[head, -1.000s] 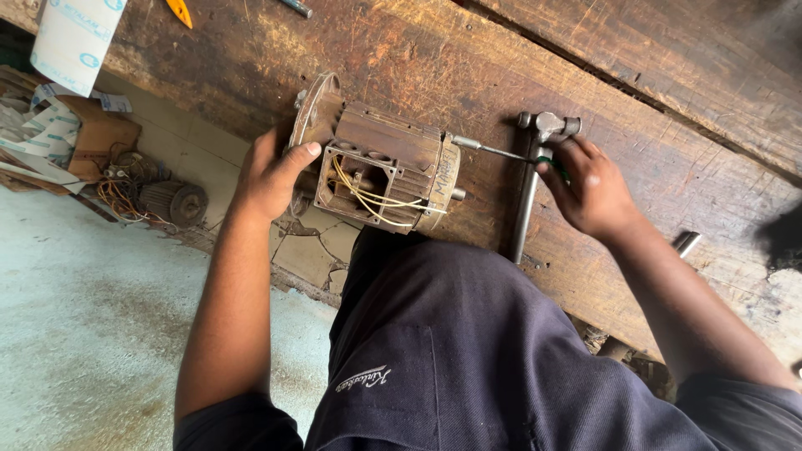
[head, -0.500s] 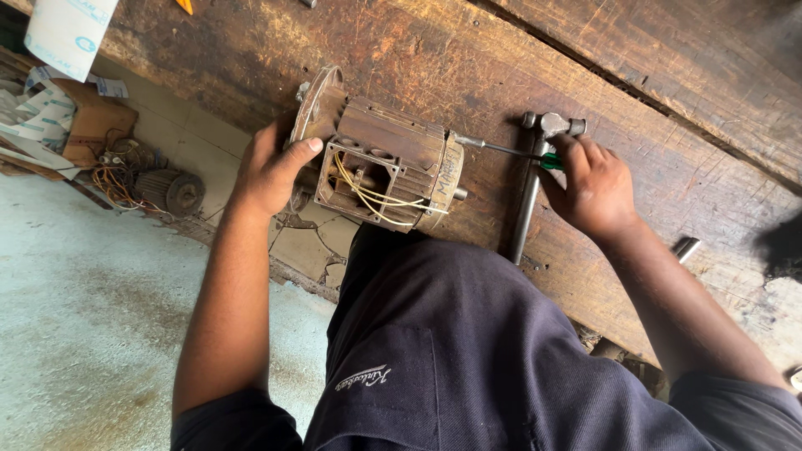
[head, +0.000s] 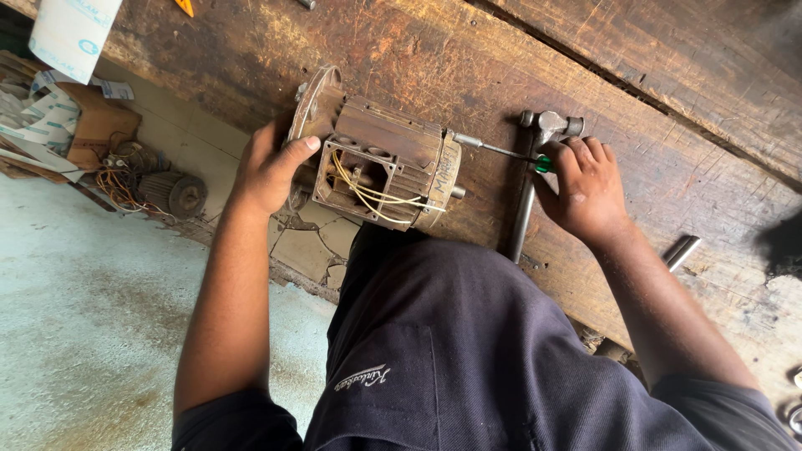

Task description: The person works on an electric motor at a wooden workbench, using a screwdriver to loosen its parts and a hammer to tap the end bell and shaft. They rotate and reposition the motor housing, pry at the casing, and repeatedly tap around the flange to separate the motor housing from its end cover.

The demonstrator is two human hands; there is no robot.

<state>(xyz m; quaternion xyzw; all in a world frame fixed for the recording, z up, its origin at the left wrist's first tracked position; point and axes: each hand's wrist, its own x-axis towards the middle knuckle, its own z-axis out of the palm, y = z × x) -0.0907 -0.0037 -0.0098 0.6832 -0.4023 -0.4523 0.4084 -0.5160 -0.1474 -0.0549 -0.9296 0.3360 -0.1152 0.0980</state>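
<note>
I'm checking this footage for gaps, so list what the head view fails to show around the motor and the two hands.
- Screwdriver handle: only a green sliver shows; the right hand covers the rest.
- Screwdriver tip: where it meets the motor is too small to tell.
- Motor's underside and near side: hidden by its body and the person's dark shirt.
- Left hand palm: pressed to the end flange, unseen.
- Hammer shaft: partly behind the right hand.

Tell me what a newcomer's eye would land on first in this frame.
First, the rusty electric motor at the near edge of the worn wooden bench, its side open with yellow wires showing. The left hand grips its end plate, while the right hand holds a green-handled screwdriver pointed at the motor's other end. A metal hammer lies on the bench, partly under the right hand.
</note>
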